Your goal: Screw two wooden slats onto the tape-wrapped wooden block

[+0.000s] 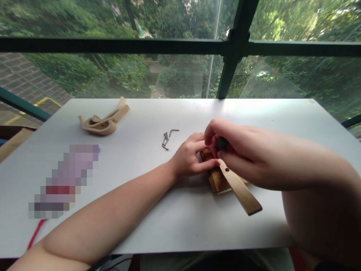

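A cardboard box (17, 145) stood at the far left, beside the table (135, 218). On the table's left part lay a pixelated thing (66, 177), too masked to make out, with a red cord (36, 233) near its lower end. Behind it, toward the window (175, 75), sat a curved wooden piece (103, 122). Farther right, a few screws (166, 140) lay loose in a small, scattered group, near the left hand (188, 154).

That hand reached over the block (217, 178), its thumb and fingers spread apart; the thumb tip touched the upper end of the strip (244, 192). The block lay on the table right of the middle, partly under both hands. The strip crossed over it at a slant, its lower end sticking out toward the person, with 1 dark hole showing near the upper end.

The right hand (239, 145) was closed on a dark knob (222, 143) above the strip's upper end, its fingers close to the left hand's. What was under the knob was hidden.
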### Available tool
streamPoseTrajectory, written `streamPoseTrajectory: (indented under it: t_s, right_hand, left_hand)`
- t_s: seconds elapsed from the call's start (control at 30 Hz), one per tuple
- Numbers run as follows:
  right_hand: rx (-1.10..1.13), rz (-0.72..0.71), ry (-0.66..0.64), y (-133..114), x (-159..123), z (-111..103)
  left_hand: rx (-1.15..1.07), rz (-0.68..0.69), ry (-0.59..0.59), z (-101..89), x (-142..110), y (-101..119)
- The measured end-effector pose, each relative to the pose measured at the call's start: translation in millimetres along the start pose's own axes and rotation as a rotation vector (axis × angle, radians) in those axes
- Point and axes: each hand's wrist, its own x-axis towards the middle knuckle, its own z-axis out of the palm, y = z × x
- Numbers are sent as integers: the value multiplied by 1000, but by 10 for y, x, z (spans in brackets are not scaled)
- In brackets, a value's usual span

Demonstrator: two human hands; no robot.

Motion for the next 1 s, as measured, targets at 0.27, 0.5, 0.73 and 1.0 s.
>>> streamPoseTrajectory:
  t_s: [0.27, 0.5, 0.73, 1.0]
  right_hand:
    - [-8, 21, 65, 67, -8, -54]
    - [-159, 73, 163, 67, 75, -60]
    - [-203, 40, 184, 101, 51, -62]
    - [-231, 42, 230, 101, 70, -44]
  left_hand:
    - [-17, -76, -28, -10, 16, 38]
    - [-18, -65, -59, 0, 2, -8]
    - [-21, -62, -41, 4, -11, -9]
    - [-21, -79, -62, -1, -5, -1]
